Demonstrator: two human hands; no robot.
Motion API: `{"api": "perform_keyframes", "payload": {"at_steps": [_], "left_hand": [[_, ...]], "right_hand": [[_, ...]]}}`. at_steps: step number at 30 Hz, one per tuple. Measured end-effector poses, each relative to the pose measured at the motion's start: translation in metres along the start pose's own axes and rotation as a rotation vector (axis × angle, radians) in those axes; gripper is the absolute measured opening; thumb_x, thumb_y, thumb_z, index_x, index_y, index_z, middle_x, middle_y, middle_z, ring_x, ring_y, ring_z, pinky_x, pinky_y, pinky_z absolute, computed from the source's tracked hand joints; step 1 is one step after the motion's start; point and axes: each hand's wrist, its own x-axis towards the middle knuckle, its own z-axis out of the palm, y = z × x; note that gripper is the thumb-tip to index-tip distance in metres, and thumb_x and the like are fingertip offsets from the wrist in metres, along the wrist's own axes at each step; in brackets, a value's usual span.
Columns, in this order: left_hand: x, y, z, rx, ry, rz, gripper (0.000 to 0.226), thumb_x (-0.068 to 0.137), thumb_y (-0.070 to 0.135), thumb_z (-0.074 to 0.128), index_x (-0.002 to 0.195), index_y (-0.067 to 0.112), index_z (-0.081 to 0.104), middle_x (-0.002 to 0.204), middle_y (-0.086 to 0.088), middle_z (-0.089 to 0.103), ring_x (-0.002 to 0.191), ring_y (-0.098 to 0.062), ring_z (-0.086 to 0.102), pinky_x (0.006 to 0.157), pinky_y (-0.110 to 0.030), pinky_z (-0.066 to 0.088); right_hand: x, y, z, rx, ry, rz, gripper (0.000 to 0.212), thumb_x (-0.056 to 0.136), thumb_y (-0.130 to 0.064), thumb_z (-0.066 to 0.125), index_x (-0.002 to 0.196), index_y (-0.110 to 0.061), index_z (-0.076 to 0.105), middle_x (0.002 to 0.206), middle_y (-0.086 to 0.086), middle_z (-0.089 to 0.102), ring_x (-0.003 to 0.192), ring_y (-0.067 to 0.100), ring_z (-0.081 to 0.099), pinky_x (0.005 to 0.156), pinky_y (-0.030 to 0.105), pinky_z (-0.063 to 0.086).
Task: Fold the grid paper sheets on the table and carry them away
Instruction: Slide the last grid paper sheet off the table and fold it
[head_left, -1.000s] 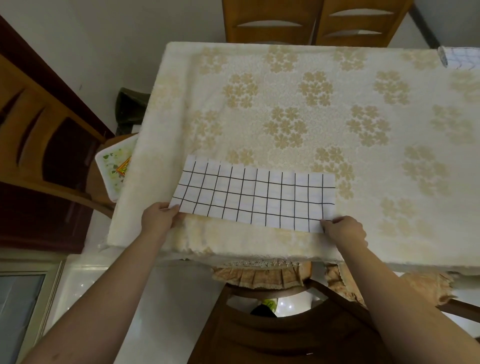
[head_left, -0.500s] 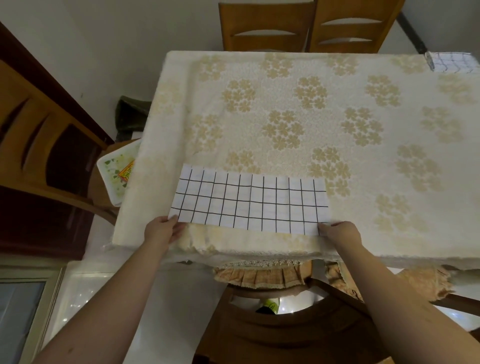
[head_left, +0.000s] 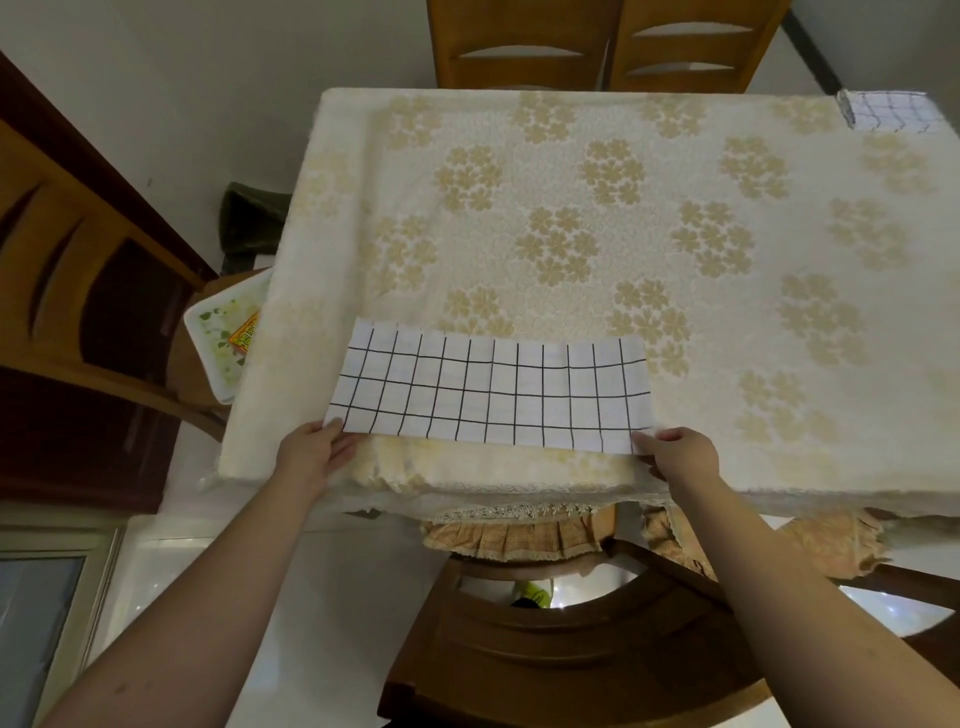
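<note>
Left hand (head_left: 310, 457) pinches the sheet's (head_left: 488, 392) near-left corner, right hand (head_left: 683, 453) pinches the near-right one (fingers curled at both corners). The sheet lies flat beyond the fingertips, on the table (head_left: 571, 208) by its near edge.

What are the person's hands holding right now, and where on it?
The grid paper sheet, by its two near corners: the left hand pinches the near-left corner and the right hand the near-right, at the table's front edge.

Grid paper sheet (head_left: 488, 392) on table (head_left: 727, 322) near edge; second sheet (head_left: 891, 111) far right corner.
</note>
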Motion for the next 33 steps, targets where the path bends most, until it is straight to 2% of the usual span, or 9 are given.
{"api": "perform_keyframes", "payload": {"at_steps": [4,8,13,18,21,24,26,31,33], "left_hand": [[-0.002,0.000,0.001,0.001,0.029,0.005,0.045,0.096,0.010,0.058,0.135,-0.007,0.043,0.116,-0.027,0.063,0.083,-0.018,0.066,0.058,-0.020,0.059],[-0.003,0.002,0.004,0.010,0.077,0.058,0.043,0.096,0.011,0.059,0.133,-0.007,0.047,0.099,-0.016,0.062,0.079,-0.017,0.064,0.058,-0.020,0.059],[-0.018,0.003,0.017,-0.101,0.028,-0.002,0.036,0.100,0.033,0.050,0.113,0.000,0.053,0.110,-0.016,0.063,0.087,-0.019,0.065,0.079,-0.033,0.054],[-0.043,-0.019,0.036,-0.156,-0.105,-0.153,0.048,0.100,0.042,0.045,0.120,-0.001,0.050,0.118,-0.017,0.061,0.105,-0.027,0.062,0.095,-0.038,0.048],[-0.057,-0.037,0.051,-0.135,-0.193,-0.211,0.038,0.100,0.036,0.047,0.108,0.001,0.058,0.117,-0.015,0.064,0.100,-0.023,0.064,0.088,-0.035,0.050],[-0.067,-0.048,0.067,-0.114,-0.203,-0.268,0.031,0.097,0.029,0.056,0.112,0.002,0.060,0.114,-0.013,0.069,0.098,-0.020,0.067,0.068,-0.026,0.054],[-0.072,-0.054,0.078,-0.133,-0.203,-0.298,0.029,0.093,0.023,0.062,0.115,0.003,0.060,0.112,-0.014,0.070,0.093,-0.018,0.069,0.059,-0.022,0.055],[-0.081,-0.067,0.107,-0.092,-0.159,-0.312,0.025,0.093,0.022,0.063,0.110,0.005,0.061,0.108,-0.013,0.070,0.088,-0.016,0.069,0.060,-0.023,0.055],[-0.080,-0.068,0.112,-0.094,-0.129,-0.313,0.021,0.092,0.021,0.064,0.107,0.006,0.062,0.106,-0.013,0.070,0.088,-0.017,0.067,0.063,-0.024,0.054]], "right_hand": [[-0.005,0.011,-0.002,0.124,-0.023,0.052,0.039,0.079,-0.018,0.079,0.110,-0.005,0.059,0.091,0.014,0.066,0.078,0.028,0.066,0.080,0.042,0.058],[-0.008,0.023,-0.004,-0.047,-0.103,0.085,0.037,0.079,-0.022,0.078,0.110,-0.010,0.061,0.100,0.010,0.064,0.091,0.027,0.063,0.082,0.039,0.056],[-0.010,0.014,0.001,-0.240,0.030,-0.153,0.041,0.083,-0.038,0.072,0.113,-0.014,0.059,0.099,0.002,0.062,0.085,0.019,0.058,0.073,0.033,0.047],[-0.005,-0.034,0.025,-0.259,0.027,-0.420,0.026,0.092,-0.032,0.062,0.106,-0.011,0.066,0.091,0.005,0.066,0.068,0.019,0.057,0.054,0.025,0.040],[0.000,-0.066,0.048,-0.303,-0.115,-0.567,0.023,0.097,-0.027,0.055,0.105,-0.010,0.069,0.083,0.002,0.063,0.071,0.019,0.056,0.055,0.026,0.039],[0.007,-0.099,0.073,-0.331,-0.281,-0.600,0.025,0.098,-0.032,0.052,0.108,-0.014,0.067,0.087,0.003,0.063,0.075,0.019,0.056,0.067,0.025,0.038],[0.015,-0.117,0.092,-0.370,-0.375,-0.592,0.025,0.099,-0.032,0.051,0.109,-0.016,0.066,0.082,0.002,0.064,0.069,0.015,0.055,0.068,0.025,0.039],[0.034,-0.141,0.132,-0.465,-0.523,-0.578,0.020,0.098,-0.026,0.050,0.105,-0.014,0.065,0.077,0.003,0.064,0.073,0.021,0.059,0.070,0.030,0.047],[0.036,-0.148,0.141,-0.503,-0.539,-0.584,0.016,0.096,-0.024,0.050,0.098,-0.014,0.062,0.072,0.001,0.063,0.068,0.020,0.057,0.063,0.026,0.045]]}}
